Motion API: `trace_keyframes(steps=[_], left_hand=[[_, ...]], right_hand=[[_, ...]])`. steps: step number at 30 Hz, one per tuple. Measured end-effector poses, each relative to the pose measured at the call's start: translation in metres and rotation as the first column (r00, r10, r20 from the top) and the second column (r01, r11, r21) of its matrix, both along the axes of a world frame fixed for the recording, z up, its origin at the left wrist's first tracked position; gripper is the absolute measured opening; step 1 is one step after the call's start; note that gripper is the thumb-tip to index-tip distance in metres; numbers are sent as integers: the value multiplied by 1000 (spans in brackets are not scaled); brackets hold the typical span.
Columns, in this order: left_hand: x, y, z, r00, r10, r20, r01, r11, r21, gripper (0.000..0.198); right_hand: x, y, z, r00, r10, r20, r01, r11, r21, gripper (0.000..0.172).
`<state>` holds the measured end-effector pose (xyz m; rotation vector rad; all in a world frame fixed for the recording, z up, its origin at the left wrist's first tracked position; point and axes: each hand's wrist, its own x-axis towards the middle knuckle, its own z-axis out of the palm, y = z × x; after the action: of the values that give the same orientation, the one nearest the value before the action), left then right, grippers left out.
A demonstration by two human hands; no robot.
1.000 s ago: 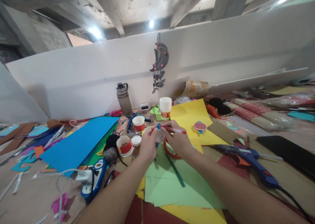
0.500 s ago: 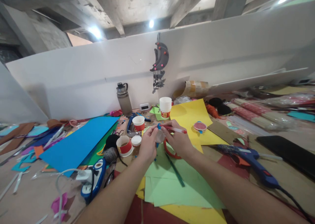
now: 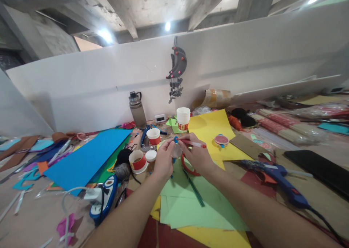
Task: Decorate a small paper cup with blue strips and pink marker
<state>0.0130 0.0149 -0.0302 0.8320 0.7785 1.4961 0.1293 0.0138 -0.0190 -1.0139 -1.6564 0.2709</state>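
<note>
My left hand (image 3: pixel 163 160) is closed on a small pale round disc (image 3: pixel 177 152) with blue pieces at its top and bottom edges. Between the fingers of my right hand (image 3: pixel 201 156) is a red pen (image 3: pixel 196 144), its rear end pointing right and its tip against or close to the disc's upper blue piece. Both hands meet over light green paper (image 3: pixel 201 211). Below my right hand lie a red-orange ring (image 3: pixel 188 168), partly covered, and a dark green stick (image 3: pixel 196 191). A similar round piece with a pink face (image 3: pixel 221 140) rests on yellow paper (image 3: pixel 208 122).
Paper cups (image 3: pixel 153 136) and a lid (image 3: pixel 151 155) stand left of my hands, with more stacked cups (image 3: pixel 183 118) behind. A bottle (image 3: pixel 137 110) is at the back. Blue card (image 3: pixel 89 157) lies left; a glue gun (image 3: pixel 286 186) and black slab (image 3: pixel 319 170) lie right.
The red pen has tilted very slightly, its rear end a little lower. Both hands stay in nearly the same place, and the other things have not moved.
</note>
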Motion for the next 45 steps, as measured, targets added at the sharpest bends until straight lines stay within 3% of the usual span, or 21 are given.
trace_keyframes(steps=[16, 25, 45], left_hand=[[-1, 1, -1, 1000, -14, 21, 14, 1000, -9, 33], [-1, 2, -1, 999, -25, 20, 25, 1000, -9, 33], [0, 1, 0, 1000, 0, 19, 1, 1000, -20, 33]], right_hand=[[2, 1, 0, 998, -2, -57, -1, 999, -50, 14], [3, 0, 2, 1000, -24, -5, 24, 1000, 14, 12], [3, 0, 1, 1000, -15, 1, 15, 1000, 13, 11]])
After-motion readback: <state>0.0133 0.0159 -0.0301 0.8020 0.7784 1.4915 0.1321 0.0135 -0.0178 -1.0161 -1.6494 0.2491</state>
